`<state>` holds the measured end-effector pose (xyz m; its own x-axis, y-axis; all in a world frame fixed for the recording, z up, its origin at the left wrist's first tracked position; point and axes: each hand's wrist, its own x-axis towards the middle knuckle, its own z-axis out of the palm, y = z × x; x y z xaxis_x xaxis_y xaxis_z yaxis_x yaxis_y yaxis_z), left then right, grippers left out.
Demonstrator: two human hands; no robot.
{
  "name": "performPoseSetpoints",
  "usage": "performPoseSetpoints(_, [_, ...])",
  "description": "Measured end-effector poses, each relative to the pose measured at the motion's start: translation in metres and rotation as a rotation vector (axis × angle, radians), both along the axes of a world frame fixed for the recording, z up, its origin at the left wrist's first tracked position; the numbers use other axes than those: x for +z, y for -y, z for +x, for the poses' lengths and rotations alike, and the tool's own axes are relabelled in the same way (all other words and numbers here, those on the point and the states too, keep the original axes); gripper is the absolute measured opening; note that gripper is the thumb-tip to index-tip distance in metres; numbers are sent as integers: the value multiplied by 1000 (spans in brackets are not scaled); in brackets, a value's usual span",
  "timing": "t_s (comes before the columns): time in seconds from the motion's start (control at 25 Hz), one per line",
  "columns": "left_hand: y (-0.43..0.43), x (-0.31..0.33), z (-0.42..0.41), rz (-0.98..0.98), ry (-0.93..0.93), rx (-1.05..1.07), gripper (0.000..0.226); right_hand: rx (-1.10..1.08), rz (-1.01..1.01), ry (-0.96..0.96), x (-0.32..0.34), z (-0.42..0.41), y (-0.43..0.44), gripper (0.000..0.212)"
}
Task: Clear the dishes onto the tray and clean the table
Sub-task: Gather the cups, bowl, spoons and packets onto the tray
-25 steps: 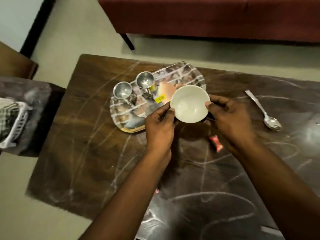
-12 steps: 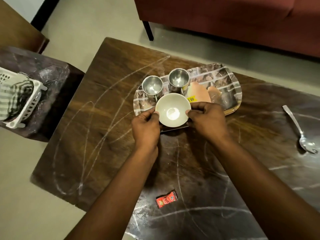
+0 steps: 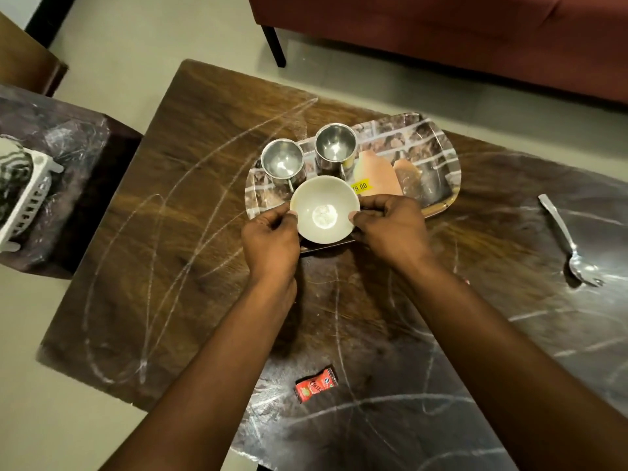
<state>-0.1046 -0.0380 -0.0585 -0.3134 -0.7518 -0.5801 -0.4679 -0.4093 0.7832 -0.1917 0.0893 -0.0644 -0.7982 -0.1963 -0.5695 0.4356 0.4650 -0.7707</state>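
Observation:
A white bowl (image 3: 324, 207) sits at the near edge of the patterned tray (image 3: 431, 158). My left hand (image 3: 270, 241) grips its left rim, thumb on the edge. My right hand (image 3: 390, 229) grips its right rim. Two steel cups (image 3: 282, 163) (image 3: 335, 146) stand upright on the tray just behind the bowl. A steel spoon (image 3: 565, 239) lies on the dark wooden table (image 3: 190, 205) at the right. A red sachet (image 3: 316, 384) lies near the table's front edge.
Chalky smear marks streak the tabletop. A white basket (image 3: 27, 202) with a striped cloth sits on a plastic-covered stool at the left. A maroon sofa (image 3: 475, 32) stands beyond the table.
Both hands carried the bowl from the tray's right part leftward and down to its near edge, close in front of the two cups. The head view shifted too.

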Motion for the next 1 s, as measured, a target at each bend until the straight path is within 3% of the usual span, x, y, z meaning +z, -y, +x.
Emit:
performPoseSetpoints(0.04, [-1, 0, 3, -26, -7, 11, 22, 3, 4, 6, 2, 0, -3, 40])
performPoseSetpoints(0.12, [-6, 4, 10, -137, -44, 46, 21, 4, 1, -9, 6, 2, -13, 48])
performPoseSetpoints(0.2, [-13, 10, 24, -296, -118, 20, 21, 8, 18, -55, 15, 7, -30, 41])
performPoseSetpoints(0.28, [-27, 13, 42, -378, -171, -154, 17, -6, 35, -98, 19, 17, -55, 29])
performPoseSetpoints(0.4, [-61, 12, 65, -284, -103, -458, 17, -61, 152, -143, 16, 29, -108, 22])
performPoseSetpoints(0.6, [-123, -9, 53, -67, -11, -780, 20, -299, 280, -77, 8, 53, -198, 22])
performPoseSetpoints(0.72, [-164, -21, 29, 44, 6, -797, 30, -268, 261, 23, 0, 72, -220, 25])
performPoseSetpoints(0.88, [-199, -32, 3, 90, -3, -752, 30, -228, 196, -13, -11, 67, -213, 35])
performPoseSetpoints(1.0, [-210, -39, -7, 79, 7, -714, 37, -182, 194, -81, -13, 57, -206, 15])
